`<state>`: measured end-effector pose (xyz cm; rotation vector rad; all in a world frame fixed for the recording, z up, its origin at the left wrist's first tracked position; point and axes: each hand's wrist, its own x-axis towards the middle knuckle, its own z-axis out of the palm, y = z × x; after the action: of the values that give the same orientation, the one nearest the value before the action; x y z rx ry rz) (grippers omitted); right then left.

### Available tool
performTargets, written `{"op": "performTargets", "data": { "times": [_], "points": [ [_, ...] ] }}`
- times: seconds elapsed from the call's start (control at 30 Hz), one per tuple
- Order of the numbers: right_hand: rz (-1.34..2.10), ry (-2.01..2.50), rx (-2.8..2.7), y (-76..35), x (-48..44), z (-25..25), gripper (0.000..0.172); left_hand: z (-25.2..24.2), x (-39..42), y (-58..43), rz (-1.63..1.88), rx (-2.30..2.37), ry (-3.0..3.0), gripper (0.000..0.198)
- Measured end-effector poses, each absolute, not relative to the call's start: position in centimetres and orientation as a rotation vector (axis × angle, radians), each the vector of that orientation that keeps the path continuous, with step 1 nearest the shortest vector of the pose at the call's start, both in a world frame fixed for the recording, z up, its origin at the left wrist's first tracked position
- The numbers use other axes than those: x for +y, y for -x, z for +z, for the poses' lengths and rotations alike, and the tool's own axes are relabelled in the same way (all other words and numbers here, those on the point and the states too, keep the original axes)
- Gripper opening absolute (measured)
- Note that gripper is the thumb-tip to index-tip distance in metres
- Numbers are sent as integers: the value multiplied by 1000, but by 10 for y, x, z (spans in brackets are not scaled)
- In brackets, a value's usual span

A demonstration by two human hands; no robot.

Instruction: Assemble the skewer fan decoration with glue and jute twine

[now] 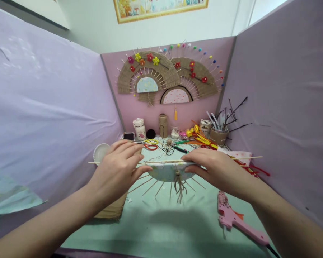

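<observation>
Between my hands is a craft fan point(163, 172), a half-round covered in pale blue patterned cloth with thin wooden sticks radiating from it. Its straight edge faces up, and a twine tassel point(178, 179) hangs at its middle. My left hand point(122, 161) grips the left end of that edge, thumb below and fingers above. At the right end, my right hand point(207, 163) pinches the edge the same way. Long sticks point(250, 157) poke out past both hands. A loose strand of twine point(156, 157) lies along the top edge.
A pink glue gun point(238, 220) lies at the right front. Cardboard point(110, 208) rests under my left forearm. Scissors point(150, 145), a twine spool point(163, 125), a white bottle point(139, 129), pipe cleaners point(204, 138) and a pot of twigs point(219, 136) stand behind. Two finished fans point(148, 57) hang on the back panel.
</observation>
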<state>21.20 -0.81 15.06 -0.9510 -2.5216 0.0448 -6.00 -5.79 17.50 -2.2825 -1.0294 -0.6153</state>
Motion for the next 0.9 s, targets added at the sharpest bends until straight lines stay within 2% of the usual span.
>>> {"op": "performTargets", "data": {
  "times": [0.07, 0.27, 0.77, 0.9],
  "points": [
    [71, 971, -2530, -210, -8, 153, 15, 179, -57, 57, -657, -1031, 2298, 22],
    [81, 984, -2547, -205, -9, 157, 15, 175, -45, 46, -777, -659, 2625, 30],
    [66, 946, -2518, -204, -7, 155, 16, 176, -32, 54, -740, -604, 2643, 23],
    [86, 973, -2519, -205, -4, 154, 17, 173, -29, 58, -751, -706, 2708, 29]
  ]
}}
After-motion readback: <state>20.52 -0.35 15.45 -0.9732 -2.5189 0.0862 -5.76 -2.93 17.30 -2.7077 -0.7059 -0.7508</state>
